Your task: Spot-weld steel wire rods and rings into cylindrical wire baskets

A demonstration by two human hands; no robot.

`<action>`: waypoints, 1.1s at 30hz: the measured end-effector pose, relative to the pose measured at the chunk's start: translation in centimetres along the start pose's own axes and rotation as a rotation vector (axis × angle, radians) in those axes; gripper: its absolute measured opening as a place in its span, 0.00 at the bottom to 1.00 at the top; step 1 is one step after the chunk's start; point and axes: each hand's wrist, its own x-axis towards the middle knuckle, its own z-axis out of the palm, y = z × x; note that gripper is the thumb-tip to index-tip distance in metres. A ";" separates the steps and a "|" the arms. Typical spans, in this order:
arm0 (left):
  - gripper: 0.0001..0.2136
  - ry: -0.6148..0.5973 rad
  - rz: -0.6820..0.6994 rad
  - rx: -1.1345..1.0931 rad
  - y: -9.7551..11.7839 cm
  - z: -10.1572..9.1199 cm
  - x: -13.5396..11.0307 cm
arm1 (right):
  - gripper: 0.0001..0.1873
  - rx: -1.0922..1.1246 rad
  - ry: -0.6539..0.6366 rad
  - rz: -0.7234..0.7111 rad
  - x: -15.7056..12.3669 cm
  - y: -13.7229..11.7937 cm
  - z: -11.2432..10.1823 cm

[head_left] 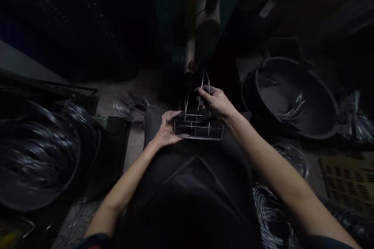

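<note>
the left hand (166, 129) and right hand (216, 104) are apart, both clamped on a small stainless wire basket (198, 127) resting against the dark apron (187, 175) on the person's lap. the left hand grips the basket's near left corner, its fingers along the rails. the right hand pinches a tall wire hoop (203, 85) rising from the basket. to the right of the basket sits a black plastic tub (257, 85) holding loose wire pieces. to its left lies a heap of coiled wire (37, 151), and bent wire pieces (130, 107) lie on the floor nearer the basket.
</note>
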 end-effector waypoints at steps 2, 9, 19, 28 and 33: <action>0.45 0.038 0.014 -0.037 0.0 -0.6 2.1 | 0.14 0.022 0.000 -0.044 0.9 -1.2 -0.2; 0.48 0.057 0.080 -0.099 -0.2 -2.6 8.1 | 0.11 0.001 -0.024 -0.081 3.3 -4.8 0.3; 0.48 0.109 0.123 -0.128 -1.2 -3.0 11.2 | 0.10 -0.055 0.022 -0.127 5.2 -6.9 1.1; 0.49 0.121 0.120 -0.177 -1.9 -3.6 12.9 | 0.15 -0.075 -0.015 -0.210 7.1 -6.9 1.3; 0.50 0.133 0.115 -0.247 -2.2 -3.6 13.4 | 0.16 -0.070 -0.010 -0.235 8.1 -6.4 0.8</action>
